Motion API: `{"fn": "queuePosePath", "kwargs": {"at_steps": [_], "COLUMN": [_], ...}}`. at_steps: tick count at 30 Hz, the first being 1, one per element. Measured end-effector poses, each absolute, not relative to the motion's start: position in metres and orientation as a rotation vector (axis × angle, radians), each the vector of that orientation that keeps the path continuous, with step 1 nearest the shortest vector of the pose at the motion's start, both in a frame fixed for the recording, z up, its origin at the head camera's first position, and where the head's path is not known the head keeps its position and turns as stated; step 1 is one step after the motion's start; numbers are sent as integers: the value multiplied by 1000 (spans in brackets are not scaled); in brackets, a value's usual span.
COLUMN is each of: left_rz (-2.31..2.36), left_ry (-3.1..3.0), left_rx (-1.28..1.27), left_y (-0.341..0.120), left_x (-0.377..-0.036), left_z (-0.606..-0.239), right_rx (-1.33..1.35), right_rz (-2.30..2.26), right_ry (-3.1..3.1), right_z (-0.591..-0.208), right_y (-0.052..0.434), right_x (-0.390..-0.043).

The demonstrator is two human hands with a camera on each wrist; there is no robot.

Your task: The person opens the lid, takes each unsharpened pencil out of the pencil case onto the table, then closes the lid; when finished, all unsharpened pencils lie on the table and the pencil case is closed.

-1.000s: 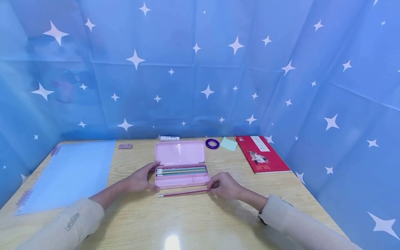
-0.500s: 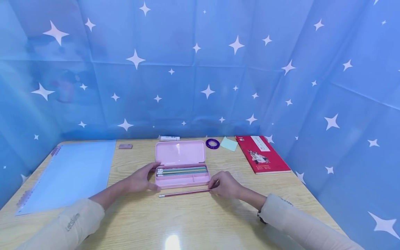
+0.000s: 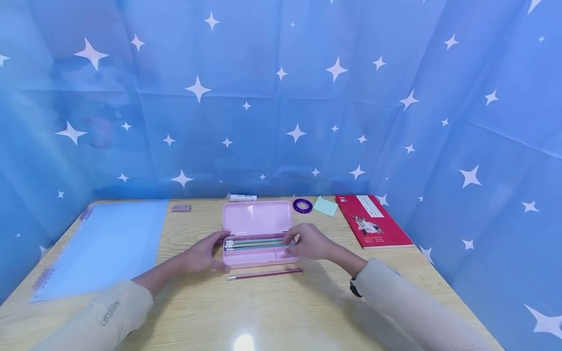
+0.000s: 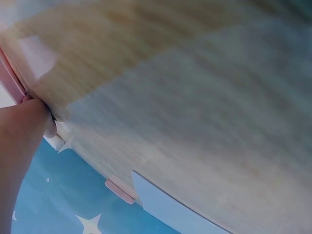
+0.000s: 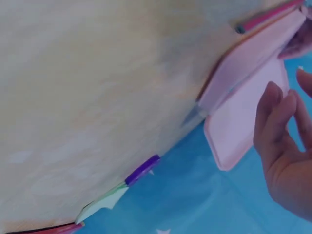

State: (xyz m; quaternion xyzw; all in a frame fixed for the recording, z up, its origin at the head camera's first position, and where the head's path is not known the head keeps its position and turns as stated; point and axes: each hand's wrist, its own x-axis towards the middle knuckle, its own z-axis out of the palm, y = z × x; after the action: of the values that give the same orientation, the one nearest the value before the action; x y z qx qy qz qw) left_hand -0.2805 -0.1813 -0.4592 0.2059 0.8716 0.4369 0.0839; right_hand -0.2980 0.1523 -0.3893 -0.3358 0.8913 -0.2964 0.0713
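A pink pencil case lies with its lid raised on the wooden table. Several pencils fill its back compartment, eraser ends to the left. My left hand holds the case's left end, thumb at the front corner and fingers by the hinge. Over the right end hovers my right hand, its fingertips at the pencils' ends. The right wrist view shows that hand with bent fingers and a gap to the thumb, nothing visible between them. In front of the case, a red pencil lies on the table, parallel to it.
Behind the case are a white tube and a purple tape ring. Pale green sticky notes and a red book lie to the right. At left are a pink eraser and a light-blue sheet.
My right hand has let go of the red pencil in front of the case and moved up over the case's right end. The left hand stays on the case. The head view has shifted slightly.
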Motion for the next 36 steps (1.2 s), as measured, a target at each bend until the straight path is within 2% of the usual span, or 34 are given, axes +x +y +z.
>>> {"fn": "queuePosePath", "kwargs": {"at_steps": [6, 14, 36], "left_rz": [1300, 1320, 1311], "left_ry": [2611, 2611, 2618], "left_rx": [620, 604, 621], "left_y": [-184, -177, -181], "left_x": [-280, -281, -280], "left_z": [-459, -459, -458], "right_rx": [-1050, -1005, -1047], "right_rz": [-729, -692, -792], "right_ry": [2742, 2788, 2598], "right_z": [-395, -407, -412], "right_y": [126, 125, 129], "right_x": [-322, -343, -350]}}
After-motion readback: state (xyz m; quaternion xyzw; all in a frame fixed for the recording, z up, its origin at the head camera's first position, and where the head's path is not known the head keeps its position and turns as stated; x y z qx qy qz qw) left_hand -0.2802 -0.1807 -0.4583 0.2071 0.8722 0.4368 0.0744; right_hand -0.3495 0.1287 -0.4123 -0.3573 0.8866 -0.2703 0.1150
